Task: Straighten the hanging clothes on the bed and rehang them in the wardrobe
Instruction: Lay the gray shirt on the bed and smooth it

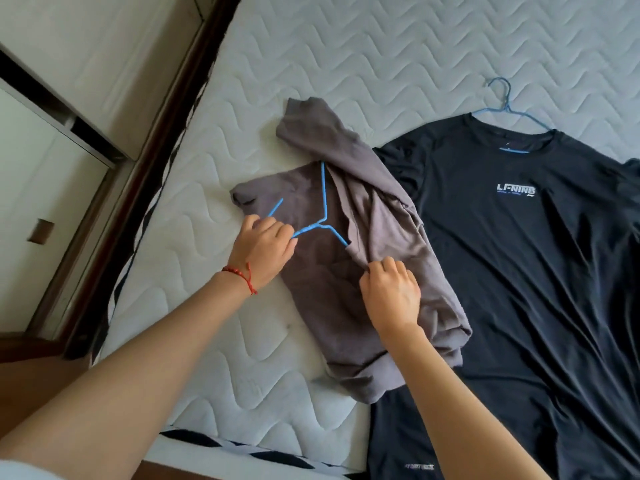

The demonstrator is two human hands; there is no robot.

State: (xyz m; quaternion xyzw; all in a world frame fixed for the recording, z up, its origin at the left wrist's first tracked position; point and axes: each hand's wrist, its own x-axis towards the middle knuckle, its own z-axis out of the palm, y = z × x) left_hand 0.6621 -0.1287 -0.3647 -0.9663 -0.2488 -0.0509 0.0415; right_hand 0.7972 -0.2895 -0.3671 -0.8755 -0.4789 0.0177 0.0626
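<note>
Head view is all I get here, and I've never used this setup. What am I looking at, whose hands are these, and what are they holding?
There is no machine here. A person wears one wide-angle camera on the head, so you look forward and down along both arms at a bed with a quilted white mattress.

Two shirts lie on it. A crumpled grey shirt sits in the middle, overlapping the edge of a black T-shirt laid flat beside it. The black one is on a blue hanger whose hook sticks out at the collar.

The left hand, with a red bracelet, grips the hook end of a second blue hanger lying partly inside the grey shirt. The right hand pinches the grey fabric.
</note>
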